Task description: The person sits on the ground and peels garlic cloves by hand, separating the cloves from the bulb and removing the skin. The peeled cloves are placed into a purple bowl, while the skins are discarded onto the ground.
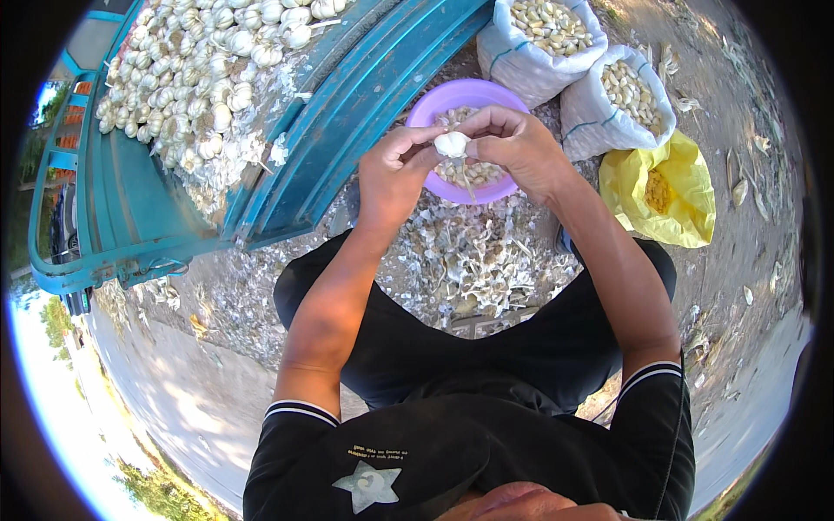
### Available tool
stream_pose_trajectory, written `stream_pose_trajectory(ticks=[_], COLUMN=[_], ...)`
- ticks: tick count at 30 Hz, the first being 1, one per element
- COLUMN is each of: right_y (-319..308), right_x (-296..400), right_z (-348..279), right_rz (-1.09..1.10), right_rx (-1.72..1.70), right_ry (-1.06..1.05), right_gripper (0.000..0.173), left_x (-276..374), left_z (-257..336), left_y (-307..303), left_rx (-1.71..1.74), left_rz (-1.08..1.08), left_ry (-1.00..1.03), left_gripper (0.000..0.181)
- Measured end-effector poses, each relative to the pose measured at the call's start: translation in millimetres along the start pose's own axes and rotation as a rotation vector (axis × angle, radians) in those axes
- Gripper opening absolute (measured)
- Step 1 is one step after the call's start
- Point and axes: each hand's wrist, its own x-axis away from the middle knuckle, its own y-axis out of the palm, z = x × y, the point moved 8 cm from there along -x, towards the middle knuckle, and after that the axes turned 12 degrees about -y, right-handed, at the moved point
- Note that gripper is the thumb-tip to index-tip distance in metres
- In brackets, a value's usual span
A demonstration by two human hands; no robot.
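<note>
Between the fingertips of my two hands is a white garlic bulb (451, 144), its dry stem (468, 179) hanging down. My left hand (397, 170) pinches it from the left side. From the right, the thumb and fingers of my right hand (518, 148) grip it too. Both hands are over a purple plastic basin (443, 98), which holds loose garlic cloves (481, 174). My hands and the bulb hide part of the basin and its contents.
A teal metal truck bed (365, 91) at left carries a heap of garlic bulbs (176, 84). Two white woven sacks of cloves (521, 68) (583, 120) and a yellow bag (690, 189) stand at right. Garlic skins (475, 260) litter the ground between my legs.
</note>
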Motion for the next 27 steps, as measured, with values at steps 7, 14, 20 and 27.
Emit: stream_pose_trajectory(ticks=[7,14,20,27], right_y=[-7,-12,-28,11], right_x=[5,9,4,19], right_z=[8,-1,-28,-49], right_rz=[-0.016,0.033,-0.061,-0.254], right_rx=[-0.085,-0.146,0.243,0.881], right_ry=[0.039,0.118,-0.165,-0.523], right_gripper=[0.029,0.036,0.032,0.037], left_x=[0,-3,0,8], left_z=[-11,-20,-19,-15], left_y=[8,11,30,34], left_rx=[0.096,0.468,0.369,-0.036], left_rz=[-0.073,-0.179,-0.283,-0.191], left_ry=[-0.082,-0.217,-0.328,-0.167], left_gripper=[0.028,0.034,0.033,0.034])
